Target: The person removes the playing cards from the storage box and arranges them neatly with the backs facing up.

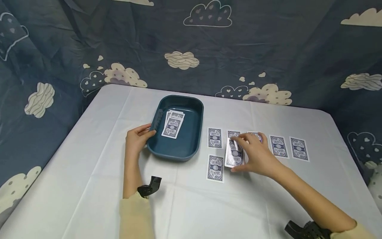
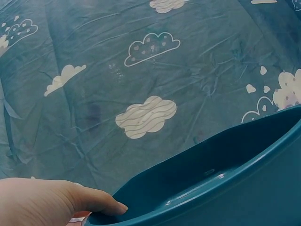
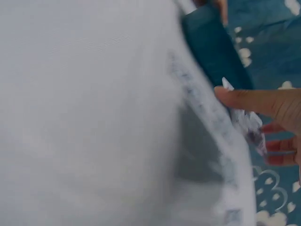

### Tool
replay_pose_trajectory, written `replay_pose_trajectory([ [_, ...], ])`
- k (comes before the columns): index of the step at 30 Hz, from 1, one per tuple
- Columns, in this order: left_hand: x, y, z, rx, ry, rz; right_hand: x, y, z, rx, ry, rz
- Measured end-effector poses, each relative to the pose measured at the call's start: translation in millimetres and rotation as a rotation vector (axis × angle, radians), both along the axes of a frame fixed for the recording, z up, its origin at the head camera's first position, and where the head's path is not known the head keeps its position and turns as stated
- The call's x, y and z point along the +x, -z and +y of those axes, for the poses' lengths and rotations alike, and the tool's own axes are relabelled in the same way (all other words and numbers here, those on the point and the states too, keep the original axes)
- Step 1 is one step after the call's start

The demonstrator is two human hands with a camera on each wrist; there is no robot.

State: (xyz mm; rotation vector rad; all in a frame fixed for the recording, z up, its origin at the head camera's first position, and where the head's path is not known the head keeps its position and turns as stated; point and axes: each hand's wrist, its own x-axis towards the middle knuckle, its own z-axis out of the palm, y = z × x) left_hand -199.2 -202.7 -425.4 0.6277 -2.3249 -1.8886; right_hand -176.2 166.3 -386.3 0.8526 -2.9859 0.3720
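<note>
My left hand grips the left rim of a dark teal tray, its thumb over the edge in the left wrist view. Inside the tray lie several overlapping playing cards, backs up. Between thumb and fingers, my right hand holds a playing card with a blue patterned back, seen tilted in the right wrist view. Whether more than one card is in that hold, I cannot tell. A single face-down card lies left of this hand, near the tray's lower right.
Right of the tray, a row of several face-down cards lies on the white-covered table; the right hand partly hides some of them. A dark cloth with cloud prints hangs behind the table.
</note>
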Motion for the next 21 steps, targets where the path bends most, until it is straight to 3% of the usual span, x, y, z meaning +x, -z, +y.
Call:
replay_pose_trajectory([
  [4, -0.3, 0.0, 1.3, -0.002, 0.006, -0.005, 17.1, 21.0, 14.8, 0.097, -0.001, -0.011],
  [7, -0.4, -0.7, 1.3, -0.001, 0.004, -0.005, 22.1, 29.2, 17.4, 0.107, -0.014, -0.027],
  [16, -0.1, -1.7, 1.9, 0.017, -0.005, -0.004, 19.1, 37.8, 16.6, 0.062, -0.047, -0.042],
  [21, -0.1, -3.1, 1.2, 0.012, -0.003, 0.001, 11.1, 32.7, 12.3, -0.002, -0.038, 0.026],
])
